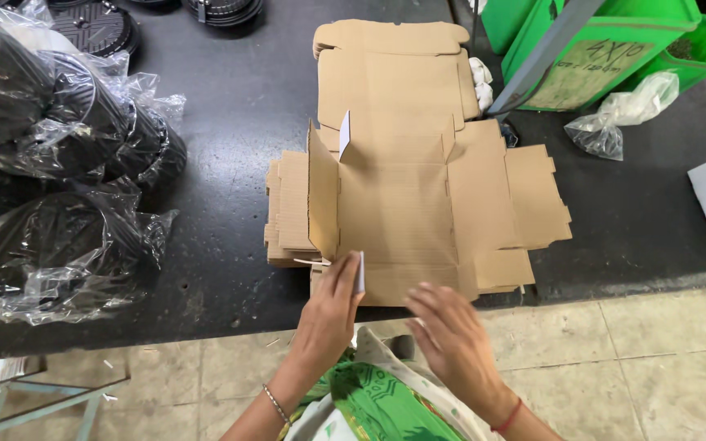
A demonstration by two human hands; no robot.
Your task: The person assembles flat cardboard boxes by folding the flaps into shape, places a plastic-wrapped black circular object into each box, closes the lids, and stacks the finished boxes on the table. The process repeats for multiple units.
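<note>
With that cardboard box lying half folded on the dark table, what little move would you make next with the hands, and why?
Probably fold up the near flap. The box blank has its left wall standing, the right side lies flat, and both the left hand and right hand sit at the near edge.

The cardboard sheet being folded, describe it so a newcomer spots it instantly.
On the dark table, a stack of flat cardboard blanks sits at the near edge. The top sheet is the one: only its left flap stands upright, with the left hand at its near edge.
</note>
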